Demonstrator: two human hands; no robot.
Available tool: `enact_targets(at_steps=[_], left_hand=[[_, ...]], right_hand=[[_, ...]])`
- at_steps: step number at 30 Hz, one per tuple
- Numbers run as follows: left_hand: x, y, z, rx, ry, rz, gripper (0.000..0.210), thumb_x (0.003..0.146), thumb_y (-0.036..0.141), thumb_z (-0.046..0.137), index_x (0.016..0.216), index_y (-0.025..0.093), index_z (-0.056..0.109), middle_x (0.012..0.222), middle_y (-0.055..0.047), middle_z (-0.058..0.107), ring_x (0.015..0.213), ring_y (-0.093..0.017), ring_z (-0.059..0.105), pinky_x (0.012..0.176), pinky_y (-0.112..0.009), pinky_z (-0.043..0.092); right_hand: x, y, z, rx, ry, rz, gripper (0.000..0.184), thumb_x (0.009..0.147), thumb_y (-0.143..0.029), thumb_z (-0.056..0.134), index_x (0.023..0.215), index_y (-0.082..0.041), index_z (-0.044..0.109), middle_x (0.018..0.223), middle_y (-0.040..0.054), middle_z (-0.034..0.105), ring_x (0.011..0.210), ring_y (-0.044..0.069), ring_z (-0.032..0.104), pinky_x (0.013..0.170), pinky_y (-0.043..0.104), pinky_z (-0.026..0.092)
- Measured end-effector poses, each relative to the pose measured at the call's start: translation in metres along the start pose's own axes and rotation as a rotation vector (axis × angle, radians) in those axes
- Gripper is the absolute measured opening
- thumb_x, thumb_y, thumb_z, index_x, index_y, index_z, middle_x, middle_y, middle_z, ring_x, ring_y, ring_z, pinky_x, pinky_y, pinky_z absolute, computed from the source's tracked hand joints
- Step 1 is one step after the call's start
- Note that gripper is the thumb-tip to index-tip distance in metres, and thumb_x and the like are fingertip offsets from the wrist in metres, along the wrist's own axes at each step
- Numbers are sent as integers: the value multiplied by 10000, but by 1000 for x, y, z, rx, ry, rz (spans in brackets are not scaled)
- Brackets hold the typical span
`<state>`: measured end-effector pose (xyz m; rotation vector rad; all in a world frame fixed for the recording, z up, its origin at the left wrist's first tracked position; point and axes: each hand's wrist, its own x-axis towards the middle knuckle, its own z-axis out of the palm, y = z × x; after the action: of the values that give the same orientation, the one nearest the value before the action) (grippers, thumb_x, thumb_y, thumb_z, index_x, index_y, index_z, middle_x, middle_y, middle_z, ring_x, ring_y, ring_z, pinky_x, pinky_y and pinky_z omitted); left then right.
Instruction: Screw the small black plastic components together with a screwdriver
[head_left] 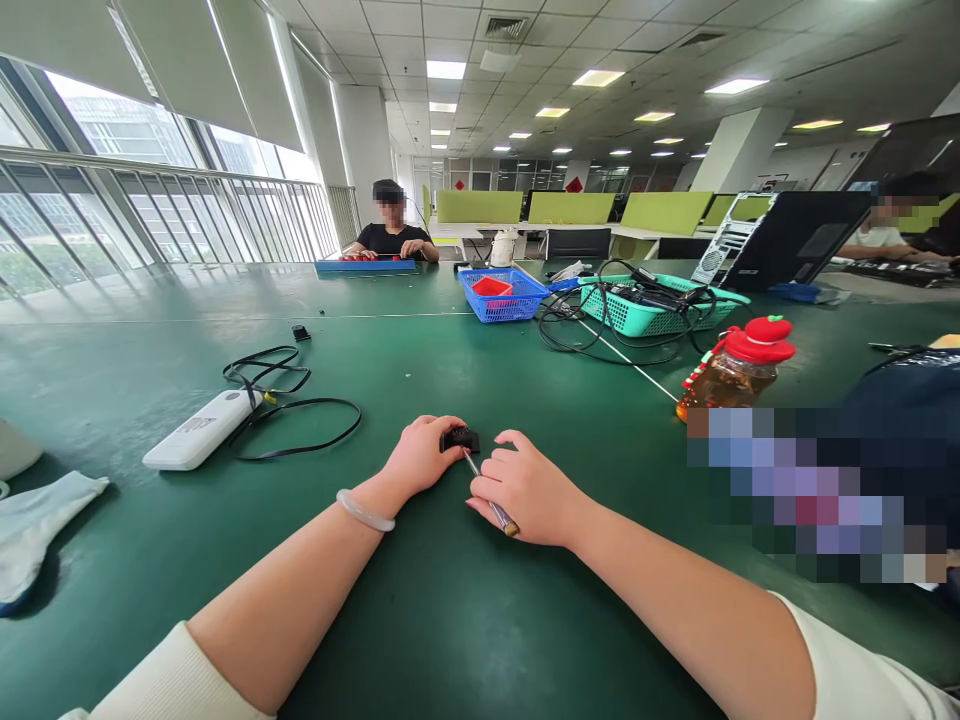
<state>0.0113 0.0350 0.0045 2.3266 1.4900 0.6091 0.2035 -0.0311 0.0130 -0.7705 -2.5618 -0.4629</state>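
Just ahead of me on the green table, my left hand point(426, 452) is closed on a small black block-shaped part point(459, 438), whose exact kind I cannot make out. A pale bangle circles that wrist. My right hand point(529, 488) is closed round a screwdriver point(504, 519) with a thin metal shaft and a brownish handle. Its shaft slants up and left, and the tip reaches the near side of the black part. Whether the tip sits in a screw is too small to tell. The right index finger is bent above the tool, apart from the part.
Left lie a white power bank point(196, 432), a black cable point(330, 402) and a pale cloth point(37, 530). Ahead stand a blue basket point(504, 310) and a teal basket point(637, 322) with cables. A red-lidded bottle point(739, 370) stands right. A person point(394, 240) sits at the far end.
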Motion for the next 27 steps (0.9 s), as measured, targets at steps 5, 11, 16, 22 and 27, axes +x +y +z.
enact_targets(at_steps=[5,11,16,22,27], left_hand=[[0,-1,1,-10,11,11,327,812,285,624,1138,271,649,1108,-34,697,1152,-256,556,1011,-396,445],[-1,0,-1,-14,7,10,316,820,280,624,1134,263,647,1100,-37,699,1139,-251,559,1004,-393,446],[-1,1,-1,-11,-1,-5,317,817,279,633,1133,268,648,1107,-35,697,1149,-255,553,1010,-401,443],[-1,0,-1,-4,4,4,330,814,269,636,1144,266,647,1114,-38,696,1154,-257,555,1017,-402,441],[-1,0,-1,-17,3,-4,333,812,270,645,1145,264,647,1115,-42,694,1162,-254,550,1025,-404,435]], right_hand=[[0,0,-1,8,33,13,205,900,-246,547,705,-201,592,665,-2,604,638,153,480,956,402,326],[0,1,0,6,50,10,195,901,-245,547,718,-197,594,665,-5,604,640,153,483,967,401,319],[0,1,0,14,38,18,201,906,-243,541,716,-200,592,678,-2,610,648,152,489,968,393,310],[0,2,0,14,24,38,198,908,-233,540,721,-200,599,685,0,611,656,153,497,975,391,301],[0,1,0,15,19,38,181,899,-230,555,727,-200,601,689,-4,613,663,153,500,988,392,292]])
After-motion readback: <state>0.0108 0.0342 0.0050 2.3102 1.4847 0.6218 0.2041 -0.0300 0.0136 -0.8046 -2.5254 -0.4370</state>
